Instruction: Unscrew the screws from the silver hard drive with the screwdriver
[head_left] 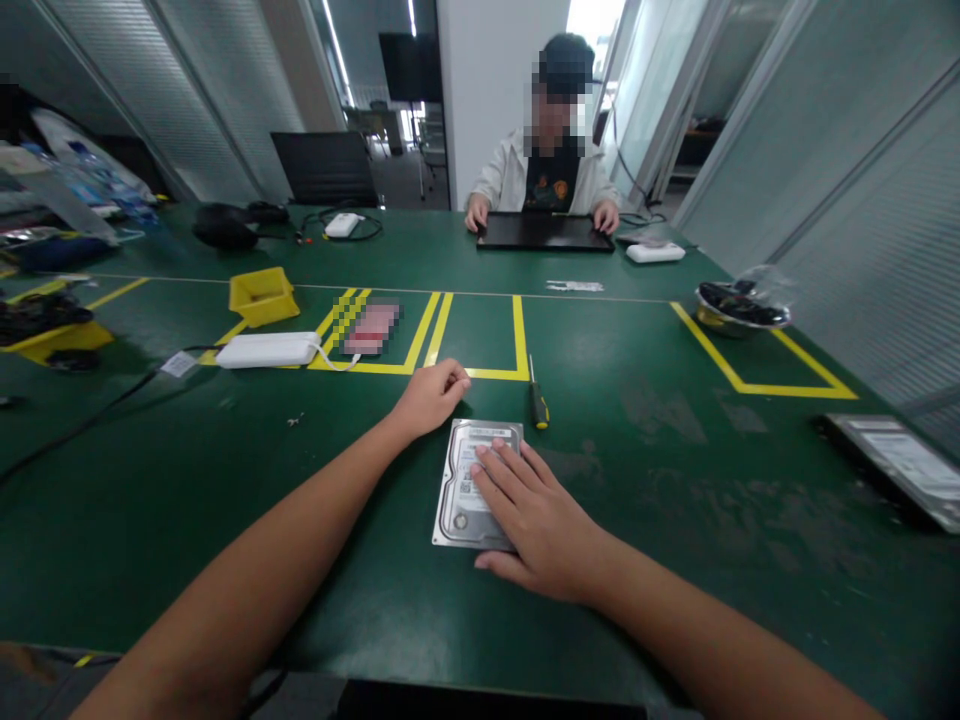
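Observation:
A silver hard drive (456,480) lies label side up on the green table (360,610) in front of me. My right hand (536,510) rests flat across the drive's right half, fingers stretched out and thumb along its near edge. Just beyond the drive's far left corner, my left hand (431,398) is closed on the table, its fingers curled in. Whatever those fingers may hold is hidden. A screwdriver (538,405) with a black and yellow handle lies beyond the drive, its shaft pointing away from me.
Another hard drive (904,460) lies at far right. A metal bowl (742,305) holds dark parts. To the left are a yellow bin (262,297), a white power strip (268,349) and small metal bits (297,420). Opposite, a person (559,150) holds a dark panel (546,232).

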